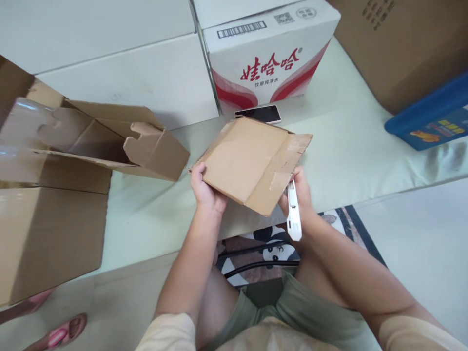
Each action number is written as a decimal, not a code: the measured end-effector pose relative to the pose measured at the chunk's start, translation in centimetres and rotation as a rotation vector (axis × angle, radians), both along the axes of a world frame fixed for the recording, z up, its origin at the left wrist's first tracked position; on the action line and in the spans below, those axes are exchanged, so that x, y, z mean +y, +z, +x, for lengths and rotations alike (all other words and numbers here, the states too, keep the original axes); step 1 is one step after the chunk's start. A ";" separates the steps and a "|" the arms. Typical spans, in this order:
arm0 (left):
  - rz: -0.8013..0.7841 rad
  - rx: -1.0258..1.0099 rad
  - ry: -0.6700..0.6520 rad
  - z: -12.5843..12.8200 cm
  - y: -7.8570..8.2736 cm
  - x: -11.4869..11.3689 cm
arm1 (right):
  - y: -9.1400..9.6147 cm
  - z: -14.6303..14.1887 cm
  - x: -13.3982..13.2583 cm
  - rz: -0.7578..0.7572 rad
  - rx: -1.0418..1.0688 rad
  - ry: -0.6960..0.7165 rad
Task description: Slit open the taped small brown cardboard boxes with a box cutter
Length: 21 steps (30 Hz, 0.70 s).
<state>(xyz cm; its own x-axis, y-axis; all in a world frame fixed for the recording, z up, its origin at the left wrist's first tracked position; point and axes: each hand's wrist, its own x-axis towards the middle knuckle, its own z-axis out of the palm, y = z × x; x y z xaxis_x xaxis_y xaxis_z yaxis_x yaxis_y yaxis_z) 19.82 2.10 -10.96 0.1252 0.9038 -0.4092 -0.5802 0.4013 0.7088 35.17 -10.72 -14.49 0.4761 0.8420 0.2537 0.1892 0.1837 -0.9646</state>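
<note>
Close in, above the near part of the pale-covered desk, the left hand grips the left corner of a flat piece of cardboard, thumb on top, while the right hand grasps a white cutter at the cardboard's right edge, its fingers partly hidden. Just beyond the cardboard lies a dark-screened phone, with an open brown box off to the left. Farther back, a white box with red lettering stands behind the phone.
</note>
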 end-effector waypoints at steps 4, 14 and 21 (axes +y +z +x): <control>0.051 0.033 0.072 -0.5 -0.1 0.6 | 1.2 0.2 0.0 0.129 0.014 -0.153; 0.276 0.081 0.106 -3.5 2.3 1.7 | 0.9 5.9 1.2 0.124 0.174 -0.588; 0.144 -0.027 -0.149 -5.2 3.0 2.0 | 0.6 6.4 0.7 -0.193 0.138 -0.285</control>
